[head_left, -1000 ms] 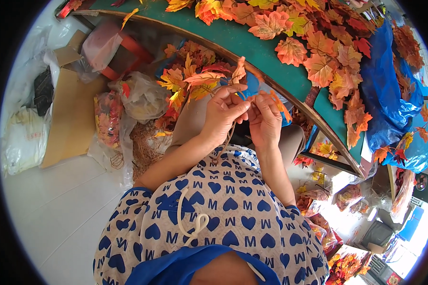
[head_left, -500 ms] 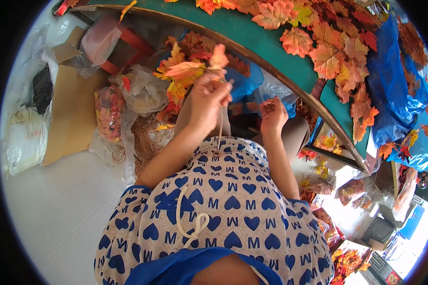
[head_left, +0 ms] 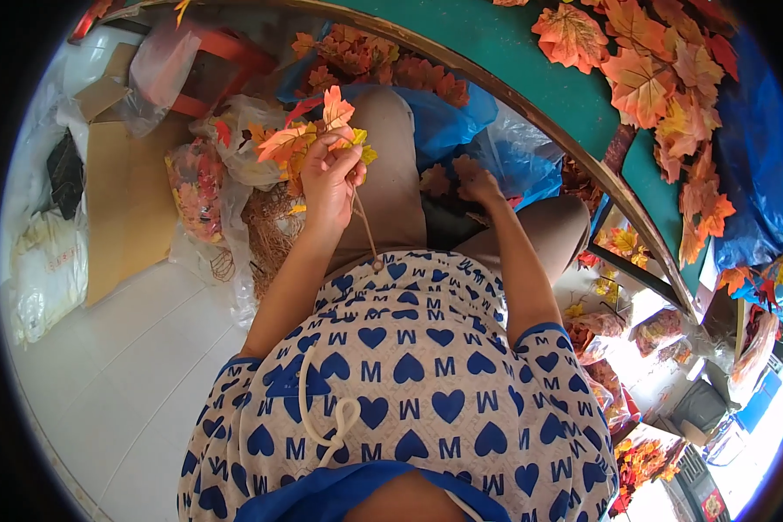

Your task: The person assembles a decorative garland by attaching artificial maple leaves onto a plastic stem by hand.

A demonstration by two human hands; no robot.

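My left hand (head_left: 329, 184) pinches a sprig of artificial maple leaves (head_left: 289, 142), orange, red and yellow, above my left thigh. From below that hand a thin brown stem or cord (head_left: 366, 228) hangs down to my apron. Between my knees, low and in shadow, my right hand (head_left: 480, 186) is curled beside dull brown-orange leaves (head_left: 436, 180). Its fingertips are too dark to show what they hold, if anything. A blue plastic bag (head_left: 448, 122) lies just beyond it.
The green table (head_left: 487, 42) curves across the far side, with a wooden edge and leaf garlands (head_left: 639, 83) on its right. At left stand a cardboard box (head_left: 135, 204), bags of leaves (head_left: 196, 191) and a red stool (head_left: 226, 70). Brown fibres (head_left: 272, 230) lie near my left knee.
My left hand has moved left and slightly nearer with the leaf sprig. My right hand has gone farther and lower, down between my knees. The view has shifted slightly.
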